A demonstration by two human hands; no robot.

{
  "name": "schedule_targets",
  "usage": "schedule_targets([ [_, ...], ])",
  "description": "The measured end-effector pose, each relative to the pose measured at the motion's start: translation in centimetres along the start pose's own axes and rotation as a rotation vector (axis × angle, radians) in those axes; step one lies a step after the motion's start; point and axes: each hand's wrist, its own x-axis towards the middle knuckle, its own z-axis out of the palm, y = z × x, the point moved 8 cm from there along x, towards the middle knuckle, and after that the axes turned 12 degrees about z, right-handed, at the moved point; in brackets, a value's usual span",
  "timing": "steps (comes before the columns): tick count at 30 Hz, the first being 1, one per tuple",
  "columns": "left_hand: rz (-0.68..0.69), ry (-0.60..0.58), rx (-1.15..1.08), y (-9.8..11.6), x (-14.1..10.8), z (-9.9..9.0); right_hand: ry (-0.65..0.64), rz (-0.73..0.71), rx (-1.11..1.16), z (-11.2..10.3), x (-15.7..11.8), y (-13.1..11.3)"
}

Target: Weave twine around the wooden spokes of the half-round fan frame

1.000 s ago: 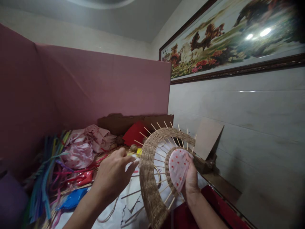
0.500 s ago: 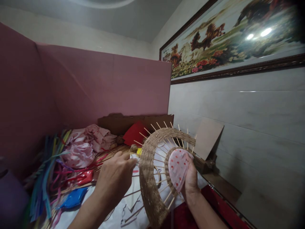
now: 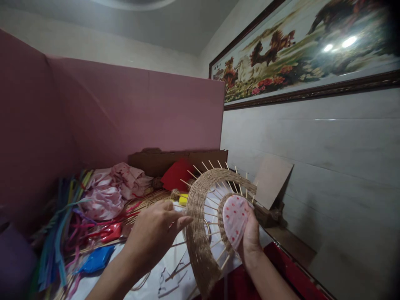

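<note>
A curved fan-shaped weaving [image 3: 197, 216] of brown twine on thin wooden sticks is held up in front of me. Its centre is a half-round pad of pink cloth with red dots [image 3: 235, 216], edged by a narrower woven band. My right hand [image 3: 251, 235] grips the weaving at this pad, with the thumb over the cloth. At the outer left edge is my left hand [image 3: 159, 227], fingers curled and thumb and forefinger together against the weave. Whatever is between those fingertips is hidden. Bare stick ends [image 3: 206, 166] poke out past the outer band.
Crumpled pink cloth [image 3: 108, 191], colourful strips [image 3: 58, 237] and a blue packet [image 3: 96, 259] lie on the left. Behind the weaving are a red piece [image 3: 176, 174], a yellow object [image 3: 183, 199] and a cardboard edge [image 3: 146, 161]. A beige board [image 3: 273, 181] leans against the right wall.
My left hand has moved right, from beside the outer edge to against it, and its thumb now reaches forward. The weaving has shifted and turned slightly rightward in my right hand.
</note>
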Motion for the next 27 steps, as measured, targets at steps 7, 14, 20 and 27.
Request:
schedule_targets([
  [7,0.019,-0.029,-0.241,-1.0,0.0,0.3,0.011,-0.006,0.007,0.0,-0.1,-0.1],
  [14,0.081,-0.073,-0.592,-1.7,-0.1,1.6,0.038,-0.025,-0.069,0.2,-0.6,-0.6],
  [20,0.059,-0.14,-0.98,-2.6,-0.4,3.8,0.016,0.032,-0.063,0.3,-0.9,-0.4],
  [27,0.025,-0.072,-1.115,-1.6,0.2,6.1,-0.037,0.027,-0.082,0.0,-0.3,-0.4],
])
